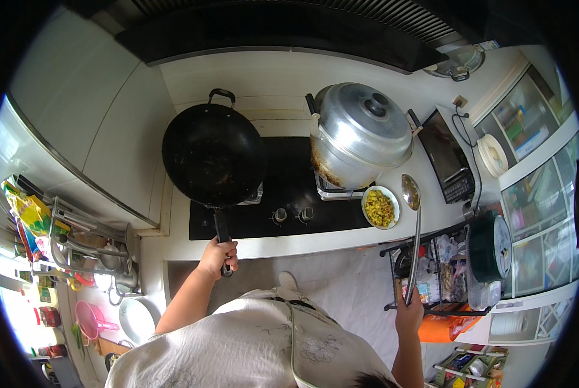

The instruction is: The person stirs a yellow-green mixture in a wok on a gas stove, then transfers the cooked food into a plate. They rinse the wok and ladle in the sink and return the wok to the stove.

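My left hand (218, 257) grips the black handle of a dark wok (214, 155), which sits over the left burner of the black gas hob (289, 184). A few small residues show inside the wok. At the right, my right hand (409, 310) is closed round the long handle of a metal ladle (410, 191), its bowl up beside a white-rimmed bowl of yellow-green cooked food (380, 207). That bowl stands at the hob's front right corner. Behind it, a large lidded aluminium pot (362, 136) with scorch marks is on the right burner.
A microwave oven (447, 155) stands right of the pot. Below it is a black wire rack (432, 242) with bags and a dark green lidded container (490, 246). A dish rack (91, 257), a pink strainer (91, 320) and a white basin (137, 320) are at the left. A range hood (280, 31) hangs above.
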Demonstrator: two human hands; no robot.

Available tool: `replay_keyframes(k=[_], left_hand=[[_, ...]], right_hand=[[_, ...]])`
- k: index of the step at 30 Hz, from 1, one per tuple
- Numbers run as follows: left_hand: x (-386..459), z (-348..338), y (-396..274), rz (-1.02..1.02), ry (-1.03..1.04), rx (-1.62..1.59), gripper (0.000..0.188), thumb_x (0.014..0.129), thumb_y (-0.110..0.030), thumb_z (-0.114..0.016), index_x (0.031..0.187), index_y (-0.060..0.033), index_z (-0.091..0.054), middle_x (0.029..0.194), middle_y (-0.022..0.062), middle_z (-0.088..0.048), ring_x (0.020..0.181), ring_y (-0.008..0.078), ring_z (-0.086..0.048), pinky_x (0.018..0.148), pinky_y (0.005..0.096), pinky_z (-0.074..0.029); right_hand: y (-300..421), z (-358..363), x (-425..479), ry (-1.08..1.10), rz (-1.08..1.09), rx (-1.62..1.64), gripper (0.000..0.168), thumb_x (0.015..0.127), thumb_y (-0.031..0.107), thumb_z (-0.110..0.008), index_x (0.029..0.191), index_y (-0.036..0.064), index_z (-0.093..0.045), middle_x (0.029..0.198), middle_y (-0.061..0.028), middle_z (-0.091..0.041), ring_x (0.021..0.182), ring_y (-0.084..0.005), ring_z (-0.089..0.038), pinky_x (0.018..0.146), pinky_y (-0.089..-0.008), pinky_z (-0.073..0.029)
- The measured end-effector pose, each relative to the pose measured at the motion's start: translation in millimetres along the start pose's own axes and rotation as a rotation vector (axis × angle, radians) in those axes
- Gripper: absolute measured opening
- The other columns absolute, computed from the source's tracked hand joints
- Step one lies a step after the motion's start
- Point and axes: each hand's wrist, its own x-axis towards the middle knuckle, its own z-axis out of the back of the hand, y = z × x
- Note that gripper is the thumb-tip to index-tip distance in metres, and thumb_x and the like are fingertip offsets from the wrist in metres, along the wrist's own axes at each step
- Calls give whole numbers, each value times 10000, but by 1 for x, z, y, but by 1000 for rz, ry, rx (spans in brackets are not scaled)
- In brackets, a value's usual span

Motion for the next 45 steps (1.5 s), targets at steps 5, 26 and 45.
replay_keyframes(k=[5, 26, 45], left_hand=[[0, 0, 0, 0, -9, -13, 164, 826, -37, -536, 842, -90, -382, 586, 22, -393, 431, 119, -361, 415, 313, -349], [-4, 15, -15, 15, 71, 13, 158, 837, -35, -537, 808, -96, -394, 583, 5, -390, 422, 107, -353, 419, 309, -368], [-7, 48, -11, 189, 510, -483, 43, 879, -114, -503, 851, -133, -477, 597, -61, -364, 451, 44, -338, 440, 227, -303]], right_hand=[[-20, -14, 7, 34, 40, 204, 594, 786, -10, -513, 1360, 28, -363, 770, -128, -585, 602, -260, -589, 541, -341, -476], [-105, 12, -61, 935, -559, 1944, 445, 925, 157, -375, 1349, 24, -366, 528, 36, -293, 362, -58, -290, 333, -220, -275], [277, -146, 17, 1684, -394, 1362, 260, 929, 122, -450, 1149, 34, -555, 648, 15, -447, 477, -52, -391, 450, -189, -332]])
